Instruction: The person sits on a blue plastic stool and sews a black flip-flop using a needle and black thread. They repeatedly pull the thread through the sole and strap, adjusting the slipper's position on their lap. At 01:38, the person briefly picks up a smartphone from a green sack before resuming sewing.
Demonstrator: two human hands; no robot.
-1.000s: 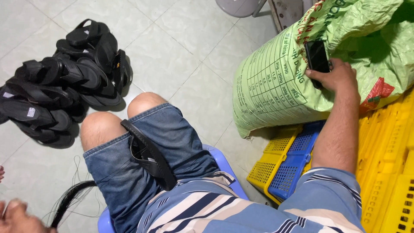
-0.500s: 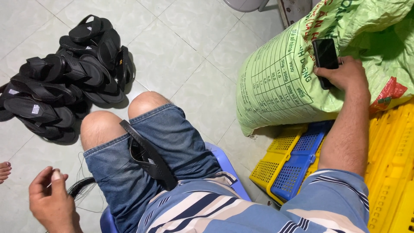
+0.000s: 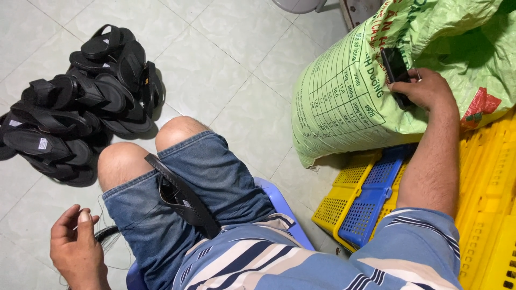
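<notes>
My right hand (image 3: 427, 88) rests on a green woven sack (image 3: 355, 91) at the right and grips a black phone (image 3: 395, 67) lying on it. At the lower left, my left hand (image 3: 75, 247) pinches a thin dark thread between thumb and fingers, beside my knee. A black sandal (image 3: 183, 196) lies across my lap on my denim shorts. I sit on a blue plastic stool (image 3: 279, 201).
A pile of black sandals (image 3: 80, 107) lies on the tiled floor at the upper left. Yellow and blue plastic crates (image 3: 371, 188) stand under the sack at the right. A chair's legs (image 3: 344, 8) show at the top.
My left hand has come up into view at the lower left, holding thread. My right hand with the phone has barely moved on the sack.
</notes>
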